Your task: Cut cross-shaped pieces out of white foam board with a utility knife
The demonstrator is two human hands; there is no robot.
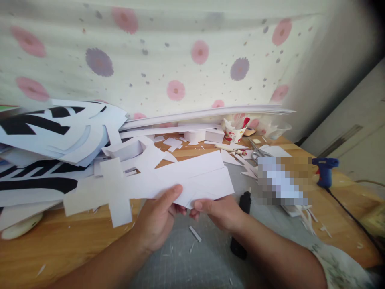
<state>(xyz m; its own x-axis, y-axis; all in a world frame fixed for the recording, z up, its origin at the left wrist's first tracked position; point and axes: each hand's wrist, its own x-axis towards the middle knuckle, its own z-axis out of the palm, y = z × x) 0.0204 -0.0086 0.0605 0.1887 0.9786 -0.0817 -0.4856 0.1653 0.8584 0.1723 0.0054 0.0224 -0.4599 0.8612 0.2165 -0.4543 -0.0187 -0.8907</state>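
Both of my hands grip a flat white card sheet [186, 176] by its near edge, holding it above the grey cutting mat [168, 257]. My left hand [158, 218] has its thumb on top and its fingers curled underneath. Close beside it, my right hand [222, 210] pinches the same edge, thumb uppermost. The sheet carries a straight crease line along its right half. A cross-shaped white card piece [116, 192] is at its left end; whether the two are joined I cannot tell. Below my right wrist lies a black-handled tool [245, 204], partly covered by the forearm. A small white offcut [195, 233] rests on the mat.
Cut white and black sheets [54, 132] are heaped at the left. Long white strips [210, 113] lie along the back curtain. A patterned paper cup [234, 130], scissors [260, 151] and a blue glue gun [325, 170] with a cord stand or lie on the right.
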